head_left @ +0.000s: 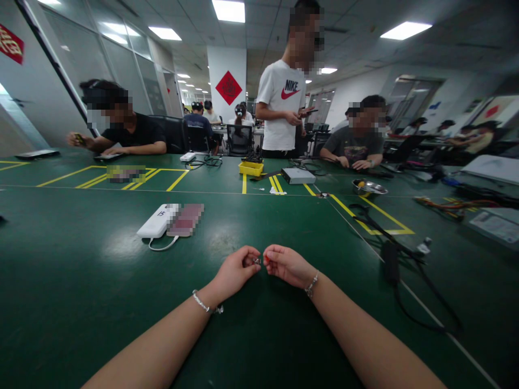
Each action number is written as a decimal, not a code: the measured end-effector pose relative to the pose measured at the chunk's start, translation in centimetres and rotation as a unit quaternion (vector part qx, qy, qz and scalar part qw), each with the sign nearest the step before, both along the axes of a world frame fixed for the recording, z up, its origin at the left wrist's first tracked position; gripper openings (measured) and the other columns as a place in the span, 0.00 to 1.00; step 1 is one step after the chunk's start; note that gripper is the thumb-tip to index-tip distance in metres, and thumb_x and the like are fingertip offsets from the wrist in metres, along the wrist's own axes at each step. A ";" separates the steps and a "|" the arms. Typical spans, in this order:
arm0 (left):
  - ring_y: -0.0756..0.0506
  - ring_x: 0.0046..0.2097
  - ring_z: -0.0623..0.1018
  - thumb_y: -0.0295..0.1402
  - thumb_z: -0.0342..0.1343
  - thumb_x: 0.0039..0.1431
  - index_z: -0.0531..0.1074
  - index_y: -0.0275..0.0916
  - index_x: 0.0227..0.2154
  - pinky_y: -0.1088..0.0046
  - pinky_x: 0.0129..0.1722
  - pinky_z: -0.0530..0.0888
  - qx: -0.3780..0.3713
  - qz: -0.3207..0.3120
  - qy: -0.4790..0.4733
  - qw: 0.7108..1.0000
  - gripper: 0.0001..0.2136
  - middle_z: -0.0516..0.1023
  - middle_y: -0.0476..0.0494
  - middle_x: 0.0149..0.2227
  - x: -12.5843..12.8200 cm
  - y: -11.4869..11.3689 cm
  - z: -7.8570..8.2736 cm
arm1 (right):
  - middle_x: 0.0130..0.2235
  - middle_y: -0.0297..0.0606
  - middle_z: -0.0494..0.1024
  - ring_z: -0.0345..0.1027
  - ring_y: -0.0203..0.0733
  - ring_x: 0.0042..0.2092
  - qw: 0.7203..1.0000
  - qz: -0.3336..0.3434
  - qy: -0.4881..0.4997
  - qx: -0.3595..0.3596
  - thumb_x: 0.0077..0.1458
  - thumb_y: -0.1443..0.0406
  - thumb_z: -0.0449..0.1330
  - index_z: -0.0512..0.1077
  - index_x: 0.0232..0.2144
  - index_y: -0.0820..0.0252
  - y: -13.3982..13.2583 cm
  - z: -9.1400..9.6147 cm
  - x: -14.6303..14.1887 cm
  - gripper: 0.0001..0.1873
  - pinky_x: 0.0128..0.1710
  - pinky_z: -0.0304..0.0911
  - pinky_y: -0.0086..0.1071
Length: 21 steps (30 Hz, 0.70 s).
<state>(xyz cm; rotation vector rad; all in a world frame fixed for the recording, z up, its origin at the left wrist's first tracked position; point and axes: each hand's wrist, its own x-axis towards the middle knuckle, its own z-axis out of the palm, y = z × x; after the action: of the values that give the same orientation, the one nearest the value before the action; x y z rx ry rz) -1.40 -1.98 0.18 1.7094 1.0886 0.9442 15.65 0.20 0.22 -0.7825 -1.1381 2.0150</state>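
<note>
My left hand (237,270) is closed in a pinch over the green table. Between its thumb and fingers shows a small silvery metal piece (257,261), too small to name. Close beside it, my right hand (287,263) is also closed, its fingertips pressed on a small orange-red piece (266,260), mostly hidden by the fingers. The fingertips of the two hands face each other with a narrow gap between them. Both wrists wear bracelets.
A white power bank (157,221) lies left, cabled to a phone (185,220). Farther back are a yellow bin (251,168), a grey box (298,176) and a metal bowl (375,189). Right lies a black adapter (390,262) with cables. Several people are across the table.
</note>
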 end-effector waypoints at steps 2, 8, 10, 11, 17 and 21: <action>0.52 0.30 0.70 0.27 0.51 0.45 0.64 0.38 0.34 0.76 0.31 0.67 -0.001 -0.004 -0.003 1.000 0.10 0.69 0.51 0.27 0.0 0.0 -0.1 | 0.25 0.33 0.69 0.62 0.29 0.26 1.000 0.001 0.002 -0.001 0.44 0.65 0.57 0.65 0.27 0.63 0.0 0.0 0.0 0.07 0.29 0.56 0.27; 0.51 0.32 0.71 0.29 0.48 0.49 0.62 0.38 0.38 0.73 0.34 0.68 0.008 0.009 -0.015 1.000 0.11 0.70 0.48 0.32 -0.2 0.3 -0.6 | 0.28 0.34 0.70 0.62 0.28 0.26 1.000 -0.005 0.015 -0.010 0.43 0.67 0.58 0.65 0.30 0.63 0.1 -0.4 0.2 0.09 0.30 0.57 0.27; 0.51 0.33 0.71 0.29 0.46 0.50 0.60 0.38 0.41 0.72 0.36 0.68 0.000 0.010 -0.030 1.000 0.13 0.71 0.46 0.33 -0.2 0.4 -0.9 | 0.30 0.34 0.70 0.63 0.28 0.27 1.000 -0.009 0.018 -0.013 0.41 0.70 0.60 0.65 0.31 0.63 0.1 -0.5 0.3 0.11 0.31 0.58 0.27; 0.51 0.33 0.72 0.29 0.45 0.51 0.60 0.38 0.42 0.71 0.36 0.68 -0.003 0.009 -0.036 0.999 0.13 0.71 0.46 0.33 -0.2 0.5 -1.0 | 0.31 0.34 0.70 0.63 0.27 0.27 1.000 -0.011 0.017 -0.011 0.40 0.70 0.60 0.65 0.31 0.63 0.1 -0.6 0.3 0.11 0.31 0.58 0.26; 0.51 0.34 0.71 0.28 0.49 0.48 0.60 0.38 0.42 0.71 0.38 0.68 -0.006 0.011 -0.052 0.999 0.15 0.70 0.46 0.34 -0.1 0.6 -1.3 | 0.25 0.33 0.69 0.62 0.28 0.25 1.000 -0.011 0.007 -0.007 0.45 0.66 0.56 0.66 0.29 0.64 0.1 -0.5 0.1 0.07 0.28 0.57 0.25; 0.52 0.33 0.70 0.26 0.52 0.45 0.61 0.38 0.38 0.73 0.35 0.68 -0.014 0.007 -0.058 0.998 0.14 0.68 0.49 0.30 0.0 0.5 -1.0 | 0.23 0.31 0.68 0.61 0.27 0.23 1.000 -0.015 0.009 -0.003 0.46 0.65 0.56 0.65 0.28 0.63 0.1 -0.4 0.1 0.06 0.26 0.55 0.25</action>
<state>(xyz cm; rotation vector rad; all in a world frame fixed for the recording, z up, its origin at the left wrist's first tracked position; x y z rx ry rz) -1.44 -1.46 -0.86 1.6067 1.0345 1.0200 15.70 0.29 -0.14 -0.7777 -1.1038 1.9970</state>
